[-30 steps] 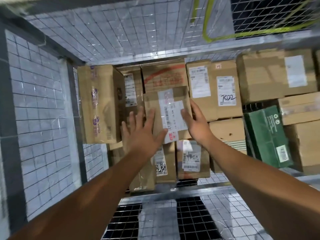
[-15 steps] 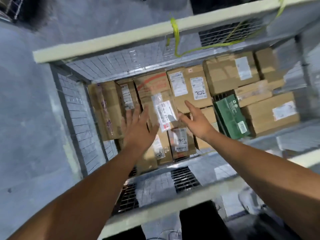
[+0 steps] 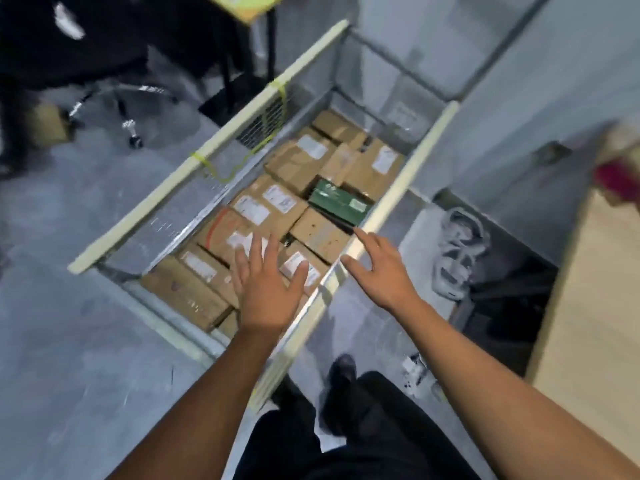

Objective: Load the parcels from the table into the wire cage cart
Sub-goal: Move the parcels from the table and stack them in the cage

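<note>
The wire cage cart (image 3: 207, 155) runs diagonally through the head view, seen from above, with pale padded top rails. Several brown cardboard parcels (image 3: 266, 206) with white labels and one green box (image 3: 337, 201) lie packed inside it. My left hand (image 3: 268, 285) hovers above the parcels near the cart's close end, fingers straight and spread, holding nothing. My right hand (image 3: 379, 268) is over the cart's near rail (image 3: 398, 188), fingers loosely spread and empty. The wooden table (image 3: 595, 327) edge shows at the right.
A rolling office chair (image 3: 117, 98) and a black desk leg (image 3: 228, 77) stand beyond the cart on the grey floor. A crumpled grey plastic bag (image 3: 457, 251) lies on the floor between cart and table. My legs and shoe (image 3: 341, 372) are below.
Both hands have let go of the labelled parcel and pulled back up out of the cart. The view has risen and swung, so the cart now appears from above.
</note>
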`<state>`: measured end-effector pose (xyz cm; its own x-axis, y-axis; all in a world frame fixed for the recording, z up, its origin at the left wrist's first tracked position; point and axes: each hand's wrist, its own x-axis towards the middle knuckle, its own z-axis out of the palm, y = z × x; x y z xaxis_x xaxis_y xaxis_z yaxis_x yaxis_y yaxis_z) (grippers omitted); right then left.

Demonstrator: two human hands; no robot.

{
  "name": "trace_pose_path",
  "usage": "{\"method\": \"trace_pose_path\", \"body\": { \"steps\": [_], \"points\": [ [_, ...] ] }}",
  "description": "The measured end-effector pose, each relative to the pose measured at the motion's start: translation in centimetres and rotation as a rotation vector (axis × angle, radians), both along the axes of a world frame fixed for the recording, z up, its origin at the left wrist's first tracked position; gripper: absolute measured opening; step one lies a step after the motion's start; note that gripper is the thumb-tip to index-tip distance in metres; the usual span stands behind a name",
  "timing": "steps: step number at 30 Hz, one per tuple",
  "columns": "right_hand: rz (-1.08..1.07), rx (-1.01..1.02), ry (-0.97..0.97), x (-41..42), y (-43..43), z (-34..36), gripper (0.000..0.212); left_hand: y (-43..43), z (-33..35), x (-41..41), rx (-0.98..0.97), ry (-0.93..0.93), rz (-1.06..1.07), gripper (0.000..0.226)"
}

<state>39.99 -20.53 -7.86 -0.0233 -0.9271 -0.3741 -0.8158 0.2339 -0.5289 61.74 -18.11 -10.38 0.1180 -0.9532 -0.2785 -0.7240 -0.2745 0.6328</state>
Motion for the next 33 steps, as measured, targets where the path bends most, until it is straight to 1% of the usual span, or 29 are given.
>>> {"method": "trace_pose_path", "body": {
  "steps": [6,10,13,16,19,22,25,29,33],
  "points": [
    [-0.362,-0.102,0.010,-9.6,9.3,5.1,0.070,2.2,5.3,-9.1,-0.166,0.031,-0.280,0.072],
    [-0.557,-0.195,0.013,-16.1,15.7,8.4,0.074,5.1,8.1,-17.3,-0.190,0.062,-0.494,0.073],
    [-0.664,-0.233,0.023,-20.4,20.6,11.0,0.083,7.8,11.0,-23.3,-0.197,0.104,-0.599,0.073],
    [-0.757,-0.292,-0.009,-23.9,25.2,13.3,0.074,10.5,13.9,-28.3,-0.210,0.215,-0.661,0.074],
    [-0.849,-0.357,-0.034,-26.9,28.2,14.9,0.071,12.4,16.1,-32.2,-0.225,0.228,-0.727,0.070],
    [-0.898,-0.405,-0.075,-29.2,29.6,15.7,0.071,13.1,17.4,-35.3,-0.239,0.220,-0.786,0.070],
    [-0.939,-0.435,-0.112,-31.4,29.0,16.2,0.070,12.0,17.8,-37.9,-0.233,0.205,-0.822,0.072],
    [-0.981,-0.464,-0.160,-34.1,26.3,16.0,0.069,9.0,18.0,-40.7,-0.260,0.183,-0.851,0.072],
    [-1.080,-0.469,-0.195,-37.7,22.5,15.3,0.068,4.1,17.3,-44.5,-0.243,0.188,-0.896,0.070]
  ]
}}
